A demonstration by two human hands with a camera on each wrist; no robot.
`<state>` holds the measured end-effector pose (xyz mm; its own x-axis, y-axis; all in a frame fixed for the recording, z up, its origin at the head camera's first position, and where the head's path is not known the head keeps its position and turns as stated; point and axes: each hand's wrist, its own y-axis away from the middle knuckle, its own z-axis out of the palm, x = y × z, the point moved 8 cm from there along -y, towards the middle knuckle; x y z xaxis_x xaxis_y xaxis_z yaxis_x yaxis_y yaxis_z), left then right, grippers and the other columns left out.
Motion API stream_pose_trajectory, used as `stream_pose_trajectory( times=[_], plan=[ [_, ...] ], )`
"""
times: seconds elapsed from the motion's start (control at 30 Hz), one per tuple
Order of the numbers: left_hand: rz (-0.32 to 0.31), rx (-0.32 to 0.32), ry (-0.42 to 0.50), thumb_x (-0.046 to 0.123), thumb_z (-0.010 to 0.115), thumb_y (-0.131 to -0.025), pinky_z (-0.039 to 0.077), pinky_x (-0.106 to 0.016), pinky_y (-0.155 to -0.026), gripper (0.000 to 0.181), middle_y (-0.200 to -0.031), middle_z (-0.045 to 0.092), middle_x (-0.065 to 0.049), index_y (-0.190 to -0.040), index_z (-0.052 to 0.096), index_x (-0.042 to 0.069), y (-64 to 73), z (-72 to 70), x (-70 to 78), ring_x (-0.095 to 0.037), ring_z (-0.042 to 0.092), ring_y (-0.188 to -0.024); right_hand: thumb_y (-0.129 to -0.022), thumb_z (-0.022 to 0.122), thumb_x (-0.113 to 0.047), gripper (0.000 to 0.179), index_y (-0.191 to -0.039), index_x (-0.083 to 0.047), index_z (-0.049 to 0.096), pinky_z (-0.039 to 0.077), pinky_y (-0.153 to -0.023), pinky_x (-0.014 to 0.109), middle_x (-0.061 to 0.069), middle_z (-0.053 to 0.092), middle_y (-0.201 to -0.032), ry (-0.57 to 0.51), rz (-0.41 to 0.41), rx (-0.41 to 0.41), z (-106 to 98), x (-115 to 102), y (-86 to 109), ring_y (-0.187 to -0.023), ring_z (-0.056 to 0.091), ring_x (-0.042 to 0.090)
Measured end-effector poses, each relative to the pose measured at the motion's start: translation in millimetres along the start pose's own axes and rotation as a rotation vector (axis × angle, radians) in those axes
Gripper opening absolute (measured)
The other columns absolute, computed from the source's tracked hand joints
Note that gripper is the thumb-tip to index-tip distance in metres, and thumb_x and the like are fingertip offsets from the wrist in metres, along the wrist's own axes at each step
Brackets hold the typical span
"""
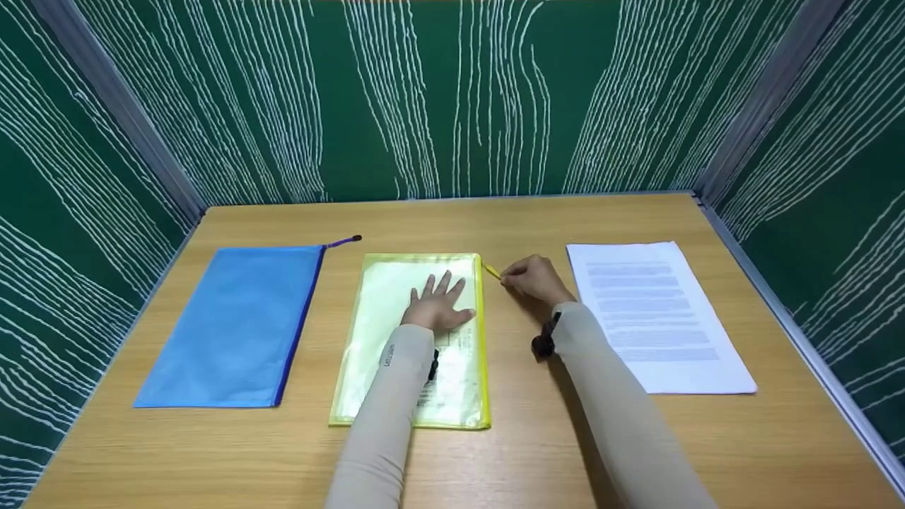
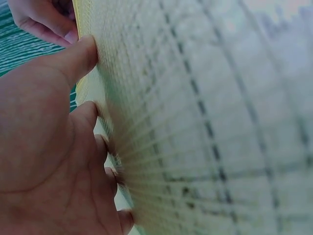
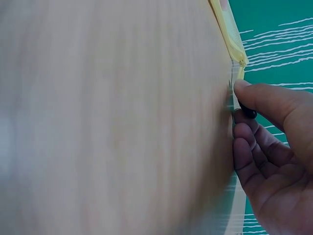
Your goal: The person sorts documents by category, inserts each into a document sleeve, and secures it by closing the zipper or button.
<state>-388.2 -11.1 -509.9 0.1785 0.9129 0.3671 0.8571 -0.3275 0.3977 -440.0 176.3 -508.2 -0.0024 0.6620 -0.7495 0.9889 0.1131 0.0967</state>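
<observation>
A yellow, see-through zip folder (image 1: 382,297) lies flat in the middle of the table, with a printed sheet showing through it. My left hand (image 1: 438,309) rests on its upper part, fingers spread. In the left wrist view the fingertips (image 2: 89,46) touch its mesh-patterned surface. Off its top right corner sticks a yellow pull tab (image 1: 492,271) with a dark end (image 3: 248,110). My right hand (image 1: 537,280) pinches this tab between thumb and fingers, just right of the folder. The yellow zip edge (image 1: 483,353) runs down the folder's right side and looks closed.
To the left lies a blue zip folder (image 1: 226,325) with a purple pull tab (image 1: 343,241) at its top right corner. A stack of printed paper (image 1: 657,318) is at the right. Green walls (image 1: 481,99) with white lines enclose the wooden table (image 1: 283,459) at the back and sides.
</observation>
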Motion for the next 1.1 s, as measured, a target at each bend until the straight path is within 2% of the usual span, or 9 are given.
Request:
stream_pose_trajectory(
  times=[0.17, 0.33, 0.6, 0.8, 1.0, 1.1],
  plan=[
    [-0.012, 0.028, 0.003, 0.056, 0.043, -0.096, -0.006, -0.054, -0.119, 0.072, -0.163, -0.005, 0.002, -0.155, 0.011, 0.029, -3.3, -1.4, -1.6, -0.026, -0.011, -0.150, -0.089, 0.069, -0.015, 0.016, -0.100, -0.008, 0.076, 0.048, -0.065, 0.024, 0.009, 0.071, -0.089, 0.006, -0.012, 0.001, 1, 0, 0.9, -0.070, 0.057, 0.014],
    [-0.039, 0.040, 0.001, 0.056, 0.041, -0.097, -0.006, -0.055, -0.119, 0.072, -0.163, -0.005, 0.002, -0.155, 0.011, 0.029, -8.1, -2.0, -6.2, -0.026, -0.011, -0.150, -0.089, 0.068, -0.016, 0.016, -0.101, -0.009, 0.076, 0.049, -0.067, 0.024, 0.010, 0.071, -0.095, -0.010, 0.012, -0.037, 6, 3, 0.5, -0.075, 0.058, 0.016],
    [-0.025, 0.065, 0.015, 0.056, 0.042, -0.096, -0.005, -0.055, -0.119, 0.072, -0.163, -0.004, 0.001, -0.155, 0.013, 0.028, -14.5, -7.0, -1.5, -0.027, -0.010, -0.150, -0.090, 0.067, -0.017, 0.016, -0.104, -0.012, 0.075, 0.049, -0.072, 0.027, 0.009, 0.069, -0.099, -0.019, 0.063, -0.056, 1, 6, 2.2, -0.082, 0.057, 0.019],
    [-0.029, 0.073, 0.028, 0.056, 0.042, -0.096, -0.005, -0.056, -0.119, 0.072, -0.164, -0.003, 0.001, -0.155, 0.013, 0.028, -15.3, -8.5, -2.5, -0.027, -0.009, -0.150, -0.091, 0.066, -0.018, 0.015, -0.102, -0.014, 0.075, 0.048, -0.071, 0.026, 0.005, 0.068, -0.094, -0.024, 0.069, -0.067, 0, 5, 3.4, -0.079, 0.056, 0.017],
    [-0.025, 0.064, 0.058, 0.055, 0.042, -0.097, -0.009, -0.056, -0.118, 0.070, -0.163, -0.006, 0.003, -0.155, 0.012, 0.030, -16.4, -6.9, -2.9, -0.026, -0.012, -0.150, -0.090, 0.068, -0.018, 0.016, -0.100, -0.009, 0.076, 0.045, -0.061, 0.023, 0.004, 0.067, -0.079, 0.000, 0.003, -0.056, -1, 3, 4.6, -0.064, 0.053, 0.012],
    [-0.027, 0.060, 0.058, 0.055, 0.041, -0.097, -0.009, -0.056, -0.118, 0.070, -0.163, -0.006, 0.003, -0.155, 0.012, 0.030, -17.2, -5.4, -2.5, -0.026, -0.012, -0.150, -0.090, 0.068, -0.017, 0.016, -0.100, -0.009, 0.076, 0.045, -0.060, 0.023, 0.004, 0.067, -0.080, -0.002, 0.013, -0.060, -2, 5, 5.4, -0.064, 0.053, 0.011]
  ],
)
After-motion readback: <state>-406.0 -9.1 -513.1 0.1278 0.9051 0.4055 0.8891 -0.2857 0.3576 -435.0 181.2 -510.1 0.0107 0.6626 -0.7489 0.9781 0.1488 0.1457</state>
